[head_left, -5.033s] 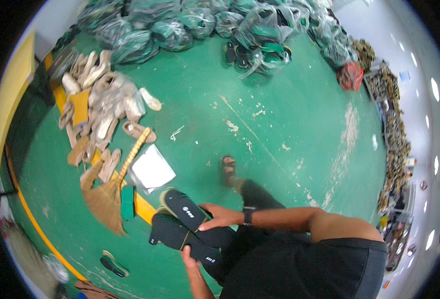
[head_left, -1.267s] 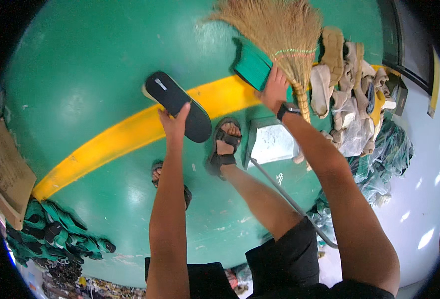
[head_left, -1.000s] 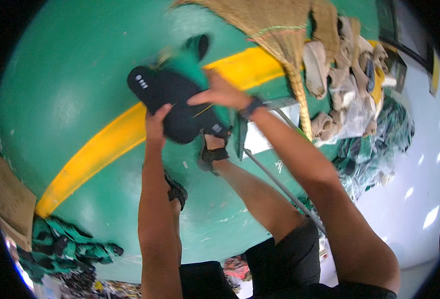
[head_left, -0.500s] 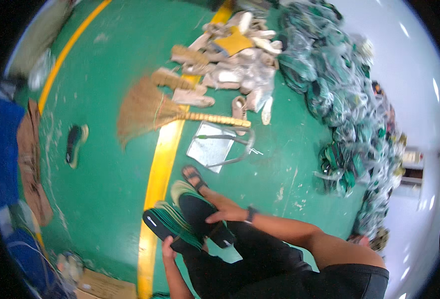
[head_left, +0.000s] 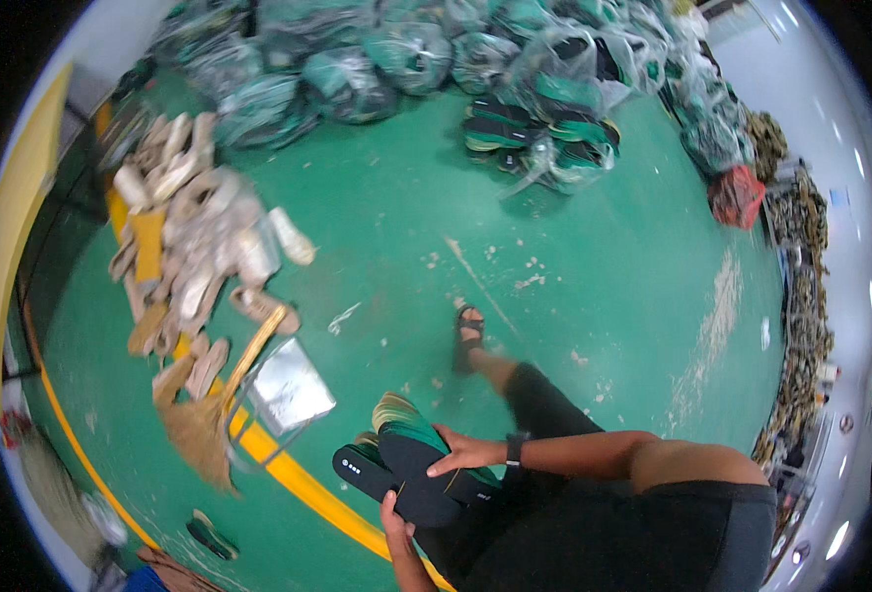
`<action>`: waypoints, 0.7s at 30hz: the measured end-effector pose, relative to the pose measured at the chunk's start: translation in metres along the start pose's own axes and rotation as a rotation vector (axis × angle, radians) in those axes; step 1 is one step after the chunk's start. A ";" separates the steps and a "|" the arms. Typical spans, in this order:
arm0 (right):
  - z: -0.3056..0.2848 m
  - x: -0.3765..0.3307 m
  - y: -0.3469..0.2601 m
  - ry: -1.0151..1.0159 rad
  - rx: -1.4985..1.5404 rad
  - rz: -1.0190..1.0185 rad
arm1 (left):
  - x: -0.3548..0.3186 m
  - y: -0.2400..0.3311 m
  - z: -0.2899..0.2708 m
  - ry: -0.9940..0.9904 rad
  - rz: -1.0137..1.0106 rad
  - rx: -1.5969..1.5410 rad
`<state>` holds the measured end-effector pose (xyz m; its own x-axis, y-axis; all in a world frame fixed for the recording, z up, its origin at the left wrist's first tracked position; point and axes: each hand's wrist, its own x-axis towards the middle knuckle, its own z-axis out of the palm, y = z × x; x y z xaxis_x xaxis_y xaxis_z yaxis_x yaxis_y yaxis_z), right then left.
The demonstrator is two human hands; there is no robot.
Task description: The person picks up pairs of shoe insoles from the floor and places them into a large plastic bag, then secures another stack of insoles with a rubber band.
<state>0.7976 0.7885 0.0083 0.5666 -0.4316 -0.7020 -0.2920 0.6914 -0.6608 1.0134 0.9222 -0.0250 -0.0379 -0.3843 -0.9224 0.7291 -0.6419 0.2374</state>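
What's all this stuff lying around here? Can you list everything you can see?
Shoe soles: a stack, black and green, held in both hands.
Broom: one, straw-coloured, lying on the floor at left.
Metal dustpan: one, silvery, beside the broom.
Pale soles: a heap, beige and cream, upper left.
Bagged soles: many clear bags, green and black contents, along the top.
Loose soles: a small stack, black and green, upper middle.
Red basket: one, upper right.
Floor: green, with a yellow line.
Sandalled foot: one, black sandal, centre.
Left hand: under the stack.
Right hand: on top; black wristband.
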 end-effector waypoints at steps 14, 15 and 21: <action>-0.527 -0.009 -0.090 0.835 0.439 -0.329 | 0.305 0.069 0.574 -0.389 0.138 0.543; -0.573 -0.007 -0.102 0.883 0.426 -0.348 | 0.313 0.075 0.625 -0.422 0.231 0.543; -0.814 0.054 -0.154 1.027 0.476 -0.432 | 0.471 0.125 0.752 -0.437 0.125 0.488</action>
<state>0.2467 0.1870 -0.1442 -0.3907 -0.7889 -0.4743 0.2050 0.4278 -0.8803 0.5729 0.1619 -0.2009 -0.3216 -0.6427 -0.6954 0.3567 -0.7625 0.5397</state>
